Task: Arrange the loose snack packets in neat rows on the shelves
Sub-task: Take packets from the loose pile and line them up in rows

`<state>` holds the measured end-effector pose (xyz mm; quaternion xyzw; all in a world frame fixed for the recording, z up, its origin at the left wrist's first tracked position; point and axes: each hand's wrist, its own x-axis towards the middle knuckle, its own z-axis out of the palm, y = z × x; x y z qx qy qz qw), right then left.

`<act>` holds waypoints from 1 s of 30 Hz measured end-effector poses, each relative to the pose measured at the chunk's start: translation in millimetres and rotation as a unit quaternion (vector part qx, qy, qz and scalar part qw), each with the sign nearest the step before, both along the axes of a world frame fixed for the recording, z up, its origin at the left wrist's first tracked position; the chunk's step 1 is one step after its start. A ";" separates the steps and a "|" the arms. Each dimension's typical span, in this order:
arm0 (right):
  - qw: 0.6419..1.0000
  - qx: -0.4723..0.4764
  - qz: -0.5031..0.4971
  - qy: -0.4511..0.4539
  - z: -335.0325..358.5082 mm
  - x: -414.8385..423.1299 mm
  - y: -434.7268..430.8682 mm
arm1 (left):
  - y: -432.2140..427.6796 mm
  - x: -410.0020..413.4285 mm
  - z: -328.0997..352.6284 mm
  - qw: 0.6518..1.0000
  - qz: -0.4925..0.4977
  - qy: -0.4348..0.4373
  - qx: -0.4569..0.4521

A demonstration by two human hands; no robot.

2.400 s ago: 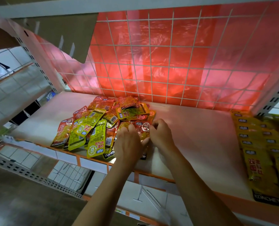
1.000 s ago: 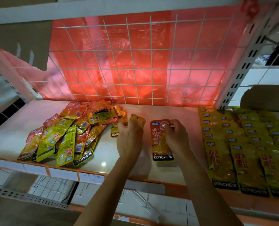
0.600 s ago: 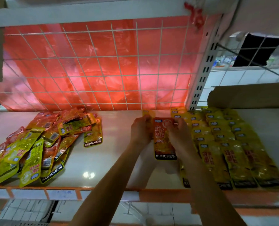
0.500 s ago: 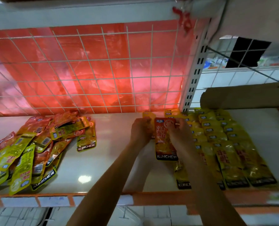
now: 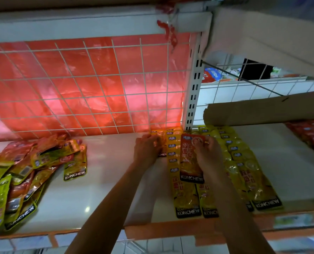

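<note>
KONCHEW is printed in white on the black bottom band of the red packet [image 5: 189, 162] held in the right hand [image 5: 210, 154], of the front yellow packets [image 5: 186, 198] in the rows, and of a loose packet [image 5: 75, 166] by the pile [image 5: 24, 171]. Only its last letters are seen under the left hand [image 5: 146, 151], on the single yellow packet [image 5: 159, 143] gripped there.

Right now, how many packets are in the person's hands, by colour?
Red packet, in the right hand: 1
Yellow packet, in the left hand: 1
Total: 2
</note>
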<state>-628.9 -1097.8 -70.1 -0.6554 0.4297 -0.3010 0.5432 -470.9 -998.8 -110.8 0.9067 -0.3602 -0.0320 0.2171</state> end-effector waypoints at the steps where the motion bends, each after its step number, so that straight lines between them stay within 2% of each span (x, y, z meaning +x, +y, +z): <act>1: 1.000 0.004 0.002 -0.002 -0.3 -3.1 -2.6 | -1.0 -0.1 0.2 1.000 0.002 -0.001 -0.001; 6: 1.000 0.000 0.007 0.011 0.1 -21.3 -17.4 | -6.5 -19.2 4.8 0.996 0.078 -0.029 -0.044; 11: 0.999 -0.011 0.036 0.021 6.3 -44.1 -34.1 | -27.8 -77.2 29.4 0.984 0.041 -0.036 -0.169; 14: 0.998 -0.034 0.044 0.028 11.4 -60.2 -43.9 | -45.6 -116.3 41.6 0.976 -0.007 0.037 -0.217; 17: 0.999 -0.053 0.010 0.007 13.9 -78.2 -54.0 | -60.6 -147.5 48.1 0.963 -0.059 0.108 -0.238; 23: 0.997 -0.008 -0.071 -0.018 12.8 -108.8 -66.0 | -80.7 -182.9 46.0 0.940 -0.119 0.243 -0.206; 30: 0.995 -0.032 -0.098 -0.006 6.8 -142.7 -84.2 | -107.9 -209.5 35.9 0.915 -0.161 0.298 -0.218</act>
